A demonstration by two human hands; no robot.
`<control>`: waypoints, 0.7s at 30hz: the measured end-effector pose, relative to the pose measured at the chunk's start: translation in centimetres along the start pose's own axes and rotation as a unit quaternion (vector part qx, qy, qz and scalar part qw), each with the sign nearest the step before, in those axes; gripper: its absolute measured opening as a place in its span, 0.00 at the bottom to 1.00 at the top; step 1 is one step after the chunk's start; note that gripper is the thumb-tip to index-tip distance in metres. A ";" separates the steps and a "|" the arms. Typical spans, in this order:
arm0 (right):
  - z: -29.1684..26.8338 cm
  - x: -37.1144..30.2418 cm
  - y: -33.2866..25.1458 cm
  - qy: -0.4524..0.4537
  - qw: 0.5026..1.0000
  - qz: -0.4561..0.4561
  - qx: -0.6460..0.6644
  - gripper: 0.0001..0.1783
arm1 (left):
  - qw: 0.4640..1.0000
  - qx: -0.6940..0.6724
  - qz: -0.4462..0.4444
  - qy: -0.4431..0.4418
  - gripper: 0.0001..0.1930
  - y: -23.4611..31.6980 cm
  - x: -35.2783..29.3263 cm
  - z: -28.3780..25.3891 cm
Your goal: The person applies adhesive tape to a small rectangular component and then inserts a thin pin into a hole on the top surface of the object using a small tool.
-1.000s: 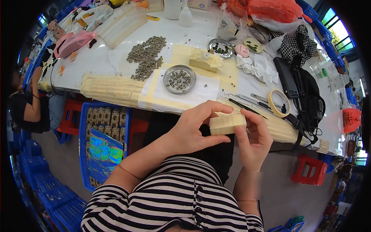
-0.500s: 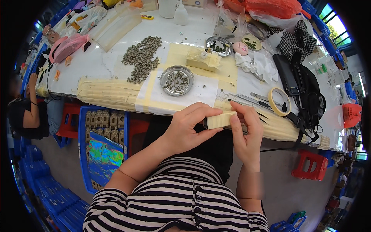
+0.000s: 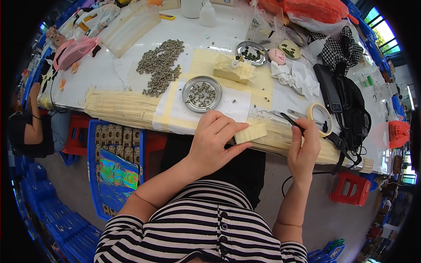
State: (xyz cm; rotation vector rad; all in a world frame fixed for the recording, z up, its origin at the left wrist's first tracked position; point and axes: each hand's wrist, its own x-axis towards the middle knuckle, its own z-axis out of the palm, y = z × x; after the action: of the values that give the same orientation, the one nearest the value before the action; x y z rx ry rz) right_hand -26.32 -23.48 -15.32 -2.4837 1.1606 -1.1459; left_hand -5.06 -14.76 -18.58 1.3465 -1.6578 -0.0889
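- left hand (image 3: 215, 142) has its fingers curled round a pale cream rectangular block (image 3: 251, 133), poking out past the fingertips at the table (image 3: 109, 74) edge
- right hand (image 3: 304, 151) fingers pinched shut on thin black tweezers (image 3: 292, 123), just beside the block
- round metal dish (image 3: 201, 93) of small grey bits sits just beyond the left fingers

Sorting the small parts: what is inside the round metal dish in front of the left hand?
The round metal dish holds a loose scatter of small grey-green pieces, like the pile beside it. The pieces hide part of its bottom. The left hand is clear of it.
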 end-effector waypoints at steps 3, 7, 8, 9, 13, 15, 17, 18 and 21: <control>-1.2 -0.5 -1.6 0.065 0.968 0.077 0.228 0.16 | 1.000 0.008 0.004 -0.004 0.22 -0.1 0.1 -0.1; -1.0 1.5 -3.2 0.030 0.912 0.046 0.406 0.42 | 1.000 0.003 0.004 -0.007 0.21 -0.1 0.1 0.0; -1.0 2.1 -3.9 0.001 0.944 0.059 0.325 0.47 | 1.000 0.004 0.002 -0.006 0.21 -0.1 0.1 0.0; -1.0 2.7 -4.5 -0.029 0.968 0.068 0.239 0.53 | 1.000 0.005 0.001 -0.006 0.21 -0.1 0.0 -0.1; -0.6 2.4 -4.2 -0.087 0.958 0.044 0.269 0.49 | 1.000 0.002 -0.004 -0.013 0.21 -0.1 -0.1 -0.2; -0.2 2.5 -4.2 -0.066 0.964 0.015 0.257 0.45 | 1.000 0.004 -0.003 -0.003 0.21 -0.1 0.0 0.0; 0.2 2.7 -4.0 -0.053 0.958 0.007 0.282 0.39 | 1.000 0.008 -0.001 0.001 0.21 -0.1 0.0 0.0; 0.3 2.7 -3.9 -0.046 0.955 0.003 0.294 0.37 | 1.000 0.010 0.000 0.003 0.21 -0.1 0.0 0.0; 1.1 2.8 -3.8 -0.051 0.957 -0.003 0.284 0.33 | 1.000 0.005 -0.002 0.003 0.21 -0.1 0.1 0.1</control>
State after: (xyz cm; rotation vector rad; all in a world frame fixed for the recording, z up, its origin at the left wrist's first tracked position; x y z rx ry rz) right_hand -22.20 -23.04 -12.73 -2.0697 0.6684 -1.1363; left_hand -5.00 -14.89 -18.66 1.3570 -1.6516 -0.0790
